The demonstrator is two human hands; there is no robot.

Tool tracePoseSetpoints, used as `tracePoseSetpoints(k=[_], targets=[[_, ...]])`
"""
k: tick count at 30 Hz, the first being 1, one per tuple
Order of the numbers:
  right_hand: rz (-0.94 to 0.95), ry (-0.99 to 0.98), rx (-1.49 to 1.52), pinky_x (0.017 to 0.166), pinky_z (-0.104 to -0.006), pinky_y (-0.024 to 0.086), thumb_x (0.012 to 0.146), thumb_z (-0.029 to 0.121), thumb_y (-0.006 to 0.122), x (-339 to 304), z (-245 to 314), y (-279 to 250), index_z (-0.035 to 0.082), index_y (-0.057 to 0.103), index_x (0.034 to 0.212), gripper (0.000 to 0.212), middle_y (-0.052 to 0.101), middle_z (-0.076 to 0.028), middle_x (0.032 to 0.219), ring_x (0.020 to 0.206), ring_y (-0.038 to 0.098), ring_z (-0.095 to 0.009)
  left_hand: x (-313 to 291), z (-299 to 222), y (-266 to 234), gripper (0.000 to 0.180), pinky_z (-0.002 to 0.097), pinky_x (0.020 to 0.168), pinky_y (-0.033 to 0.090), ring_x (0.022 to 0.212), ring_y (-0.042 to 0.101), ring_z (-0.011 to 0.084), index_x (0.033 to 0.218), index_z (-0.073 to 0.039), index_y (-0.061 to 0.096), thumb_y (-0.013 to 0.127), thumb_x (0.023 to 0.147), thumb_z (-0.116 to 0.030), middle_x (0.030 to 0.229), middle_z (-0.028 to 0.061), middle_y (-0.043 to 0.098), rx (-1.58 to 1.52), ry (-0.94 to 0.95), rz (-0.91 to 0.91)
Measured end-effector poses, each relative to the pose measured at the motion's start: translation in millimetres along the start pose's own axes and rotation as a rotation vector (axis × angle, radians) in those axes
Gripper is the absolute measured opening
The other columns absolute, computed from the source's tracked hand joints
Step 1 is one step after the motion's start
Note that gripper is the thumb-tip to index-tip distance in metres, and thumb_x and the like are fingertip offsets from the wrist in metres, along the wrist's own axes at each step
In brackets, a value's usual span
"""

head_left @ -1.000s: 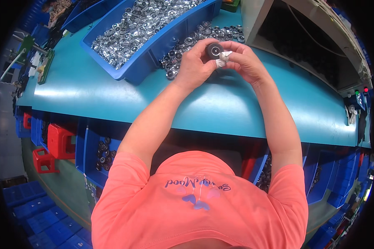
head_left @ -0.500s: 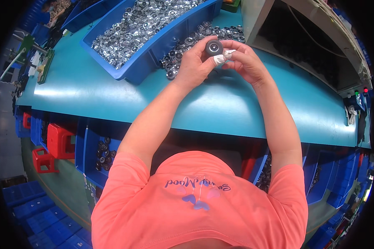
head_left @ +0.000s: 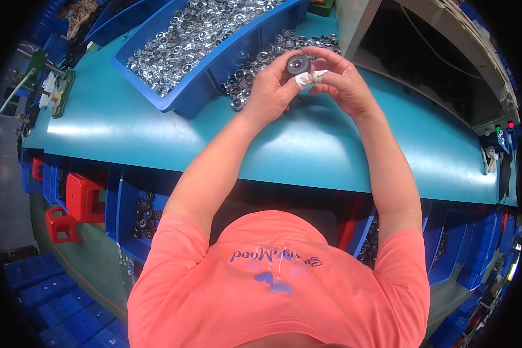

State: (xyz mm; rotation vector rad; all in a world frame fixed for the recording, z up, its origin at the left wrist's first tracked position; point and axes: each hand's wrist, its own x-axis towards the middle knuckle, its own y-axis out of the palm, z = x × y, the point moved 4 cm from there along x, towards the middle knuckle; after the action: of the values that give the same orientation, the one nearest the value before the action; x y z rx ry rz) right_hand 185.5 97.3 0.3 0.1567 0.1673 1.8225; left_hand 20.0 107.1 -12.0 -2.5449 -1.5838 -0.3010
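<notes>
One round black wheel with a silvery hub (head_left: 298, 65) is facing upward over the glossy teal table (head_left: 214, 152), the nearer left hand (head_left: 269, 88) pinching it from eight o'clock, the right hand's (head_left: 349, 86) bent fingers flanking three o'clock, contact unclear.

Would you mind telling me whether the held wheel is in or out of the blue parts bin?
Out: the left hand holds the dark wheel above the teal table, beside the blue parts bin.
</notes>
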Motion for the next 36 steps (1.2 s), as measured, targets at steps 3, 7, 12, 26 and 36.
tracePoseSetpoints(k=[3,7,12,26,36], targets=[[-0.039,-0.009,-0.109,0.080,-0.0285,0.054,0.081,0.009,0.064,0.8,2.0,3.3,0.006,0.066,0.121,0.041,0.064,-0.006,0.112,0.097,0.062,-0.014,-0.2,5.0,0.5,0.050,0.0197,0.045,0.042,0.061,0.054,0.0045,0.135,-0.003,0.052,0.065,0.096,-0.032,0.087,0.0037,0.065,-0.011,0.010,0.029],[-0.106,-0.007,-0.202,0.080,-0.0279,0.054,0.082,0.010,0.065,4.6,-4.2,-5.2,0.005,0.067,0.119,0.037,0.066,-0.005,0.109,0.093,0.063,-0.014,1.2,9.5,-1.8,0.045,0.0224,0.047,0.046,0.059,0.054,0.0071,0.134,-0.003,0.053,0.055,0.101,-0.034,0.083,0.0057,0.062,-0.093,-0.044,0.032],[-0.079,0.053,-0.136,0.078,-0.0270,0.055,0.087,0.020,0.072,5.5,-10.0,-8.0,0.001,0.066,0.117,0.036,0.066,-0.005,0.100,0.088,0.063,-0.013,4.0,17.5,-2.1,0.041,0.0270,0.048,0.050,0.058,0.055,0.0119,0.137,-0.004,0.051,0.043,0.106,-0.029,0.083,0.0102,0.060,-0.374,-0.166,0.043],[-0.035,0.078,-0.041,0.077,-0.0272,0.055,0.090,0.022,0.071,4.3,-10.6,-5.9,0.000,0.064,0.123,0.040,0.065,-0.005,0.100,0.085,0.061,-0.013,5.3,17.8,-6.5,0.047,0.0301,0.049,0.051,0.072,0.060,0.0162,0.142,-0.004,0.046,0.049,0.104,-0.031,0.092,0.0107,0.061,-0.574,-0.190,0.122],[-0.049,0.081,0.011,0.077,-0.0279,0.055,0.090,0.022,0.071,5.5,-12.8,-8.2,0.002,0.063,0.125,0.040,0.066,-0.004,0.101,0.082,0.059,-0.011,5.5,6.3,-1.5,0.061,0.0240,0.050,0.052,0.086,0.067,0.0151,0.142,-0.001,0.042,0.062,0.085,0.008,0.113,0.0125,0.066,-0.374,-0.134,0.089]])
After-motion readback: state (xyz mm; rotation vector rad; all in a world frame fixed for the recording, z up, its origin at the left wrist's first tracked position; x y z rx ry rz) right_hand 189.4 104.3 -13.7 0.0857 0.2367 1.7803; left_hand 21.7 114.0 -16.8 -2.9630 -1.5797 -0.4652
